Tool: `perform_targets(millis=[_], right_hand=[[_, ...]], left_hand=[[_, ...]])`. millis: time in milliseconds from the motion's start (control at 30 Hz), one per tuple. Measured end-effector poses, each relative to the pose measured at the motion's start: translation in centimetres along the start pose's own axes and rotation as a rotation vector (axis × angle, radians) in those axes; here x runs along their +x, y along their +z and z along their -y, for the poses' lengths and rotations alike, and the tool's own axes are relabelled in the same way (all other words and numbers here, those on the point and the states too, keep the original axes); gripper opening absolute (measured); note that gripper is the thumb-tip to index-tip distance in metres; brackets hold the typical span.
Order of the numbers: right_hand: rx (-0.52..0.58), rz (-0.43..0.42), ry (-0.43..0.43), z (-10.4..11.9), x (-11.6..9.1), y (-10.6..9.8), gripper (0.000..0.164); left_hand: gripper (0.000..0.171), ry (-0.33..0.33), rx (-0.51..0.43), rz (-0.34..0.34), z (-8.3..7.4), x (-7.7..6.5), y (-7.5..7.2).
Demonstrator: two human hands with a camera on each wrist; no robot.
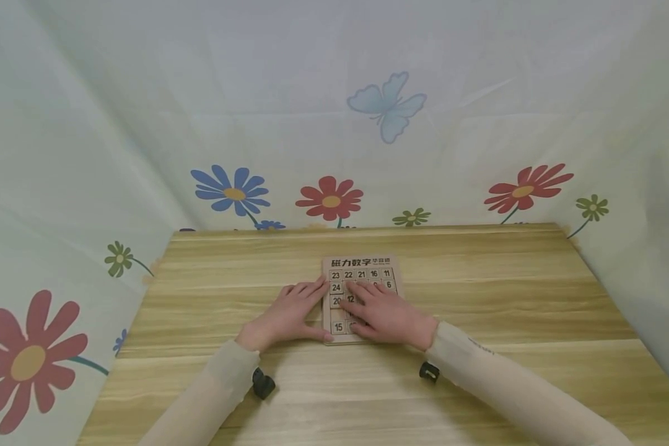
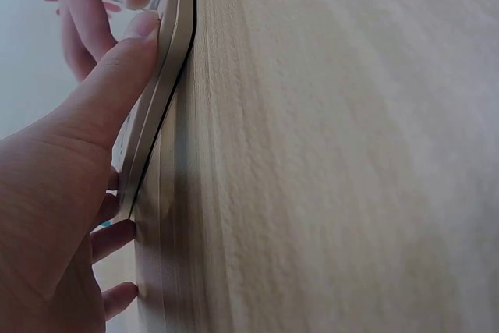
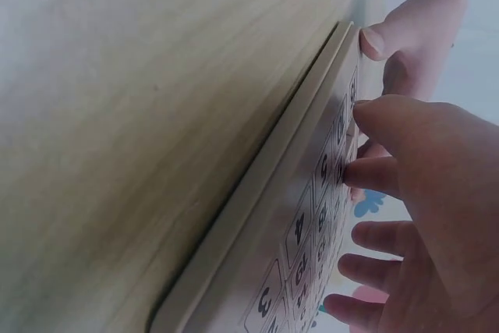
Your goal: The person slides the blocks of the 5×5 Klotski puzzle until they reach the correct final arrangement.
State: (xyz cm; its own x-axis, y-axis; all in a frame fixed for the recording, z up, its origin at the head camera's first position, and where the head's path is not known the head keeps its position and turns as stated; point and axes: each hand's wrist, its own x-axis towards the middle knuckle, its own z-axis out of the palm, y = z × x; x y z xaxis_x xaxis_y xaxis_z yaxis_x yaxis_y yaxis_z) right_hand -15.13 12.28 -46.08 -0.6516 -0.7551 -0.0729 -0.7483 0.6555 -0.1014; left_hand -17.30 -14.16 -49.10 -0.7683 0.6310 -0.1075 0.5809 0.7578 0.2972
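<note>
A wooden number slide puzzle [image 1: 342,339] lies flat on the table, with square numbered tiles in its frame and dark lettering along the far edge. My left hand [image 1: 290,317] steadies its left side, fingers fairly straight along that edge. The left thumb [image 2: 125,60] presses the near edge by the corner. Over the tiles lies my right hand [image 1: 387,316], hiding several of them. Its thumb and index finger [image 3: 374,175] touch tiles; the other fingers are spread above. Tile 20 [image 1: 337,301] and tile 15 [image 1: 338,327] show at the left, with a bare slot between them.
The wood-grain table [image 1: 212,266] extends around the puzzle on every side. A white cloth [image 1: 290,74] printed with flowers and a butterfly hangs behind the table and at its sides. Dark wrist-worn devices [image 1: 264,384] show below both wrists.
</note>
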Motion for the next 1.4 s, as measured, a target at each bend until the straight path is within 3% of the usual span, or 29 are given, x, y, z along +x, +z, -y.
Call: perform_targets(millis=[267,733,1033,1400], right_hand=[[0.021,0.026,0.011,0.6,-0.5,0.2,0.054],[0.021,0.009,-0.066,0.8,-1.1,0.3,0.054],[0.044,-0.017,-0.014,-0.9,0.3,0.3,0.053],[0.034,0.036,0.049,-1.7,1.8,-0.5,0.057]], left_hand=[[0.117,-0.009,-0.007,0.003,0.0,-0.1,0.0],[0.116,-0.017,-0.020,0.003,0.1,-0.3,-0.1],[0.117,-0.010,-0.018,0.003,0.2,0.0,0.1],[0.116,0.004,-0.013,0.004,0.0,-0.1,-0.1]])
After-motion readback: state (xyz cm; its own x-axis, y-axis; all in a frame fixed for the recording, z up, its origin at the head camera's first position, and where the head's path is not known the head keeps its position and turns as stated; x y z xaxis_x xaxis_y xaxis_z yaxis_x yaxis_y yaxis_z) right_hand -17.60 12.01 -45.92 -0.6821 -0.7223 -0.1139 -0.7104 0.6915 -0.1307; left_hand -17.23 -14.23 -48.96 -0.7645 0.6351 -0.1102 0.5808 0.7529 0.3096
